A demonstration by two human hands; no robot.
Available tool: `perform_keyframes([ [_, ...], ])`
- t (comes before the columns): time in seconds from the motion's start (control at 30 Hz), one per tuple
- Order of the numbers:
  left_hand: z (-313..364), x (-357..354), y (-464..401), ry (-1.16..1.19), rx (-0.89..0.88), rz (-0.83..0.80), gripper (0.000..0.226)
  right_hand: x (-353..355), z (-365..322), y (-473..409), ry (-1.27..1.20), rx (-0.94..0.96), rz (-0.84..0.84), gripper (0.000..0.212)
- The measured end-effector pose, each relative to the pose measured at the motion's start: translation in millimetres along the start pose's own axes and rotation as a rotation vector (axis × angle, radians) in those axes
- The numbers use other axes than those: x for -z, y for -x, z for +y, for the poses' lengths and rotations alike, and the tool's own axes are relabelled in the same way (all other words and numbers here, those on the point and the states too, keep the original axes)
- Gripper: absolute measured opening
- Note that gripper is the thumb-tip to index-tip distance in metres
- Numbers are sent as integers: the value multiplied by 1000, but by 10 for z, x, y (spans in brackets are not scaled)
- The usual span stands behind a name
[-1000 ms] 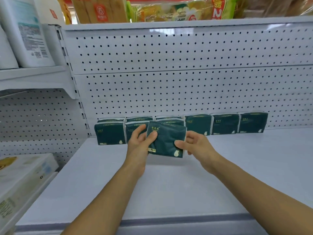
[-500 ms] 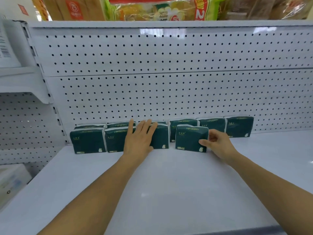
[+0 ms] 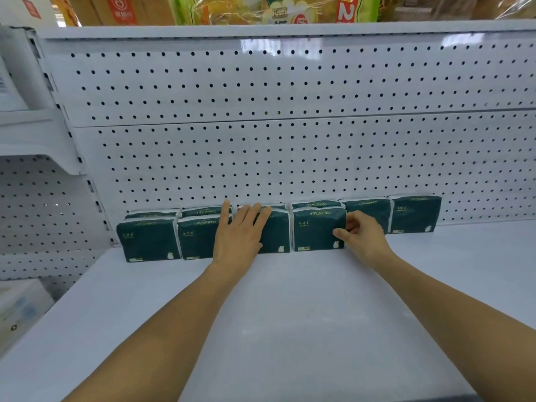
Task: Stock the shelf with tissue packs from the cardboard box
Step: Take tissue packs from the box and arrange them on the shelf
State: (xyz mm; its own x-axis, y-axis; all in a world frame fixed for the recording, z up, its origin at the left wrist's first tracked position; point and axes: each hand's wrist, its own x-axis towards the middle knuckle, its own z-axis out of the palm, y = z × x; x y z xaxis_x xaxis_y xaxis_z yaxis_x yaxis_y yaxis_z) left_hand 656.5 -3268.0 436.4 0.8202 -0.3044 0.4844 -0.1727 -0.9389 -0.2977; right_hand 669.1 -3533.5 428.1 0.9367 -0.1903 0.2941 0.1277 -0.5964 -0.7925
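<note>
Right hand (image 3: 364, 239) grip pinches the newest tissue pack (image 3: 318, 231), now standing in the front row near the shelf (image 3: 290, 329) back edge; left hand (image 3: 239, 235) lies flat, steadying neighbours.

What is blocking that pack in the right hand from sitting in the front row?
Nothing visible. The right hand grips the tissue pack by its right edge, and it already stands on the shelf, in line with the front row. The left hand presses flat on the neighbouring pack.
</note>
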Motion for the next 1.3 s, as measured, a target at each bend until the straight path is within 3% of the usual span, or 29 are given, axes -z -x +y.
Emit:
perform_keyframes([
  [0.1,1,27,19,21,11,-31,81,-13,-15,16,79,-18,-19,19],
  [0.23,14,167,91,80,44,-58,85,27,-144,197,254,-88,-6,60],
  [0.33,5,330,278,146,51,-6,83,65,-336,545,421,113,40,67],
  [0.5,-65,639,908,273,64,264,75,10,-668,1307,474,490,150,58],
  [0.63,-167,930,1645,263,97,315,70,-131,-893,2024,492,588,173,51],
  [1.03,-891,1402,4485,184,233,124,52,-1036,-1343,4249,348,793,-135,43],
  [1.3,-1291,1077,6102,181,493,-362,54,-1997,-1207,5403,429,808,-650,43],
])
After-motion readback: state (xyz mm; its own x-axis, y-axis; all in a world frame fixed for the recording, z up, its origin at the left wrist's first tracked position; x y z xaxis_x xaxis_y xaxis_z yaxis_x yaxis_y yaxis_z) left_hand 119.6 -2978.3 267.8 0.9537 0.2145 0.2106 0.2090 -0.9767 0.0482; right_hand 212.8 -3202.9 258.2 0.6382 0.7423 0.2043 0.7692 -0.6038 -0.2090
